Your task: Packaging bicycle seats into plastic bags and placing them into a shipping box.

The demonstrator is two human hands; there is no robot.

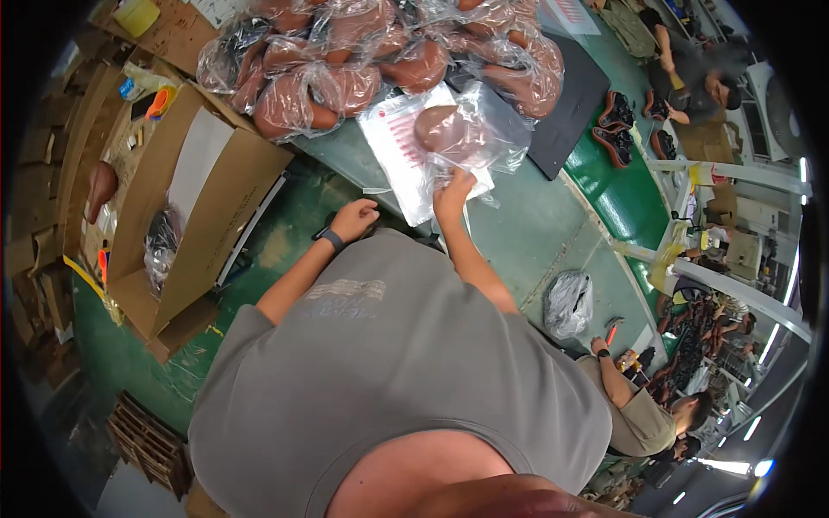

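Note:
A brown bicycle saddle (451, 131) lies in a clear plastic bag (503, 129), on top of a white printed sheet (390, 142) at the table's near edge. My right hand (452, 195) is closed on the narrow end of the bagged saddle, its fingers partly hidden by plastic. To the left, my left hand (354, 219), with a dark watch on the wrist, hovers by the table edge. Its fingers are loosely stretched and nothing shows in them. Beyond the sheet is a heap of brown saddles (345, 86) in clear bags.
An open cardboard box (207, 211) with a dark bagged item (161, 246) stands at left. On the green table (527, 233) are a black board (570, 104), a crumpled plastic bag (568, 304) and a red-handled hammer (613, 330). Co-workers (635, 414) work at right.

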